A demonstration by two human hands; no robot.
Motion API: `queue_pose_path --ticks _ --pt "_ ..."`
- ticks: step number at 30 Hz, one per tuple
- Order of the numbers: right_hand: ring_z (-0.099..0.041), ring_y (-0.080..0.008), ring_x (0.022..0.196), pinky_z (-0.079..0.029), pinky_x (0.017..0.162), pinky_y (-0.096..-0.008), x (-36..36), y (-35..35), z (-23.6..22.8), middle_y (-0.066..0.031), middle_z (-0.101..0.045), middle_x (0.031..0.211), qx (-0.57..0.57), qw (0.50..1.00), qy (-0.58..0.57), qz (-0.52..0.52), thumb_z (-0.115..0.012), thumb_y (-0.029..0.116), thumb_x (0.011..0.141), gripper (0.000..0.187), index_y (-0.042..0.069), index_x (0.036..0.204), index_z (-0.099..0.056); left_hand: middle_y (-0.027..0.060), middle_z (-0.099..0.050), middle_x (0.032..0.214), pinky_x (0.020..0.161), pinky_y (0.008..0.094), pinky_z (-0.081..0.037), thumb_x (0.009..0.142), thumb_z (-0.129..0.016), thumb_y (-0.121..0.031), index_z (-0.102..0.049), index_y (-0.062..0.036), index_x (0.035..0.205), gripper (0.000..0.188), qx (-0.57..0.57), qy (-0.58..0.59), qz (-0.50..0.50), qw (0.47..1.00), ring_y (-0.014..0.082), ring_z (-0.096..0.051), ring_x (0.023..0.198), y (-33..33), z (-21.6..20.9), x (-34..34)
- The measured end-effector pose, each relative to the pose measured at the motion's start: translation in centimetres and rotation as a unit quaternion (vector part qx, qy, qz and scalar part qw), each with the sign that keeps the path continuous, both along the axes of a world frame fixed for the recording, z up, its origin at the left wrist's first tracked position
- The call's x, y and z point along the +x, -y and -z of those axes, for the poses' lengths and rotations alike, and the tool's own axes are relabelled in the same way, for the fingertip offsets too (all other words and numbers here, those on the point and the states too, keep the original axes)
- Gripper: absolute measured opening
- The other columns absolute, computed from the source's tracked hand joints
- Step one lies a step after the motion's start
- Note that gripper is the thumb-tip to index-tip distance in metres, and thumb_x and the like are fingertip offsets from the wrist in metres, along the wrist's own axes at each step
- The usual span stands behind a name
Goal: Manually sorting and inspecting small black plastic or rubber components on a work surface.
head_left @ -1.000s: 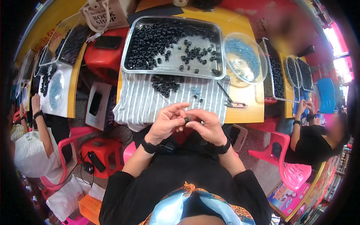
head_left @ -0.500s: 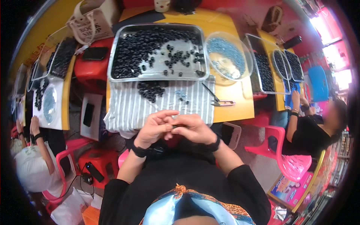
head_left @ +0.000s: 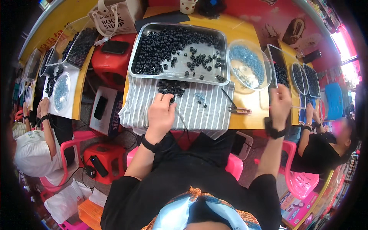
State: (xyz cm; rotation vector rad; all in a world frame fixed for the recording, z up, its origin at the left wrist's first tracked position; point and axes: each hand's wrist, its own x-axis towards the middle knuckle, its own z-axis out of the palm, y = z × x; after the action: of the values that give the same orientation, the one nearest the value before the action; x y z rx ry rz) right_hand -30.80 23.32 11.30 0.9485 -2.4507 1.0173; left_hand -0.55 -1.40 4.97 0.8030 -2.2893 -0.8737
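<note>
My left hand (head_left: 160,119) is over the striped cloth (head_left: 142,103), its fingertips pinched together at the edge of a small pile of black beads (head_left: 168,86). A thin dark cord (head_left: 184,122) hangs from those fingers toward my lap. Out to the right, my right hand (head_left: 281,103) is raised with curled fingers; what they hold, if anything, does not show. Several small pale blue beads (head_left: 199,96) lie on the cloth. Right of them are a dark slim tool (head_left: 229,97) and thread snips (head_left: 240,110).
Beyond the cloth stands a metal tray (head_left: 180,78) of black beads. Beside it is a clear round dish (head_left: 251,86) of pale blue beads. A clear box (head_left: 271,57) is near my right hand. A red stool (head_left: 109,63) holds a phone (head_left: 115,47). Other people work at both sides.
My hands were together above my lap and are now far apart. The left has gone forward to the bead pile, the right outward and up. The whole view has shifted slightly.
</note>
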Motion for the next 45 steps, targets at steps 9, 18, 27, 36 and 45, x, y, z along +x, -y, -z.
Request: queue_pose_path --ticks 9,18,27,36,45 --pt "-0.059 -0.035 0.07 -0.046 0.059 -0.0401 15.0 9.1 5.5 -0.0148 -0.058 0.078 0.043 0.966 0.148 -0.207 -0.065 0.003 0.079 0.007 0.001 0.086 -0.063 0.0115 -0.063 0.088 0.06 0.0331 -0.049 0.09 -0.059 -0.005 -0.062 0.0001 0.103 0.014 0.188 -0.052 0.008 0.981 0.0221 -0.063 0.071 0.8 1.1 0.9" --pt "-0.059 -0.0361 0.071 -0.045 0.062 -0.0446 15.4 11.3 5.3 -0.0144 -0.058 0.079 0.129 0.974 0.111 -0.152 -0.066 0.009 0.079 0.009 0.003 0.084 -0.063 0.0112 -0.066 0.101 0.07 0.0245 -0.05 0.091 -0.06 -0.001 -0.059 0.0024 0.113 0.022 0.64 -0.288 0.145 0.698 0.0159 -0.064 0.08 -1.2 1.5 0.5" --pt "-0.059 -0.0372 0.071 -0.045 0.061 -0.0449 15.4 11.8 5.8 -0.0158 -0.057 0.078 0.138 0.972 0.089 -0.171 -0.066 0.009 0.079 0.012 0.002 0.079 -0.056 0.0104 -0.063 0.099 0.07 0.0251 -0.048 0.098 -0.052 -0.013 -0.059 0.0045 0.115 0.025 0.722 -0.293 0.146 0.61 0.0157 -0.06 0.078 -1.7 2.0 0.4" --pt "-0.059 -0.0199 0.061 -0.044 0.052 -0.028 17.2 11.1 4.0 -0.0101 -0.056 0.072 -0.129 0.919 0.207 -0.309 -0.066 -0.006 0.075 0.01 0.0 0.077 -0.058 0.0084 -0.063 0.093 0.065 0.0242 -0.048 0.099 -0.05 -0.013 -0.058 0.0047 0.116 0.026 0.743 -0.281 0.114 0.597 0.0135 -0.06 0.071 -2.3 1.9 -0.1" --pt "-0.063 -0.0154 0.065 -0.049 0.052 -0.027 19.0 11.3 3.8 -0.0086 -0.056 0.076 -0.122 0.904 0.229 -0.34 -0.063 -0.012 0.079 0.011 -0.003 0.081 -0.057 0.0054 -0.064 0.08 0.062 0.0233 -0.05 0.102 -0.047 -0.015 -0.059 0.002 0.114 0.024 0.653 -0.225 0.146 0.709 0.011 -0.062 0.069 -3.3 1.7 0.4"
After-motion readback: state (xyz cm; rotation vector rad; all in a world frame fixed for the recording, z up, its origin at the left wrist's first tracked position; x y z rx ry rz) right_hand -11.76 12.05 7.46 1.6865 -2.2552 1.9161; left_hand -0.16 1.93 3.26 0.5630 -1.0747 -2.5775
